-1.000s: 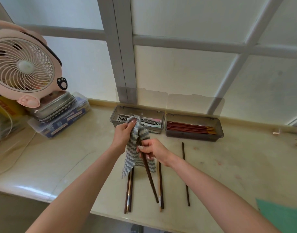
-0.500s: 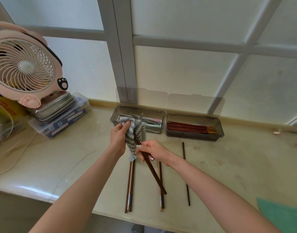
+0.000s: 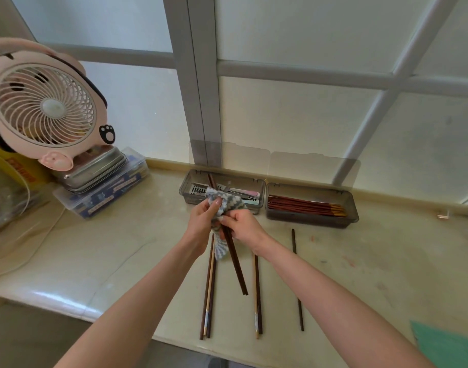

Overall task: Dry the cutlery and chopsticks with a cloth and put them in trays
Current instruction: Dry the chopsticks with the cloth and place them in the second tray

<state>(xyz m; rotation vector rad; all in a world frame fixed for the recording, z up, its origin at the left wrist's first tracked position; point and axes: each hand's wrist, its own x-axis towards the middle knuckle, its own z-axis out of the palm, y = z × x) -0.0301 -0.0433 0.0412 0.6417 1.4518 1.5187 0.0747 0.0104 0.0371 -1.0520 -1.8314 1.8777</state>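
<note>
Fingers [image 3: 216, 206] of left hand [image 3: 202, 221] and right hand [image 3: 244, 224] clasp one cloth [image 3: 233, 202] round two chopsticks [image 3: 236, 266].

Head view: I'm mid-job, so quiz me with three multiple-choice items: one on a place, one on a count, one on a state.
1. Where do the red-brown, yellow-tipped chopsticks lie?
A) in the left grey plastic tray
B) in the right grey plastic tray
C) in neither tray

2. How many grey plastic trays are there?
A) two
B) three
C) four

3. How are the trays' clear lids?
A) shut
B) removed
C) open and upright

Answers:
1 B: they lie in a bundle inside the right tray, while the left one holds metal cutlery.
2 A: two trays stand side by side, and no third shows.
3 C: both lids stand up behind their trays, leaving the contents uncovered.
</note>
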